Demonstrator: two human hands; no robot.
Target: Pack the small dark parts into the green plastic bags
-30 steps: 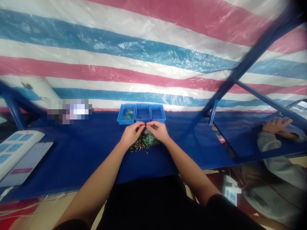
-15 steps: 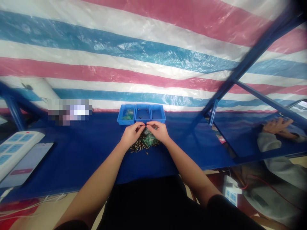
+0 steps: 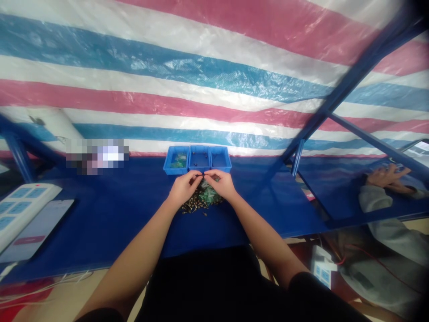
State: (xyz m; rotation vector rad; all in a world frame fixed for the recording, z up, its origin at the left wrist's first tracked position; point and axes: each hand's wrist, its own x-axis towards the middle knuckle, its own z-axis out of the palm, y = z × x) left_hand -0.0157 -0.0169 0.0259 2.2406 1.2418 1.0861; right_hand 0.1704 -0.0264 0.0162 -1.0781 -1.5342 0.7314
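Observation:
My left hand (image 3: 184, 188) and my right hand (image 3: 223, 183) meet fingertip to fingertip above a pile on the blue table. Both are closed in a pinch; whatever lies between the fingers is too small to make out. Beneath them the pile mixes small brass-and-dark screw-like pieces (image 3: 192, 205) with green, partly clear pieces (image 3: 208, 195). Just beyond my fingers stand three blue bins side by side. Green pieces lie in the left bin (image 3: 176, 171). A few small dark bits are in the middle bin (image 3: 199, 168) and the right bin (image 3: 221, 169).
At the left, a white power strip (image 3: 33, 192) lies beside a phone (image 3: 40, 228) on the table (image 3: 117, 223). Blue metal frame bars (image 3: 311, 120) rise at the right. Past them are another person's hands (image 3: 385, 175) and grey sleeve. A striped sheet (image 3: 201, 103) hangs behind.
Almost nothing differs. Both hands keep the same pinched pose over the pile, and the view has shifted very slightly.

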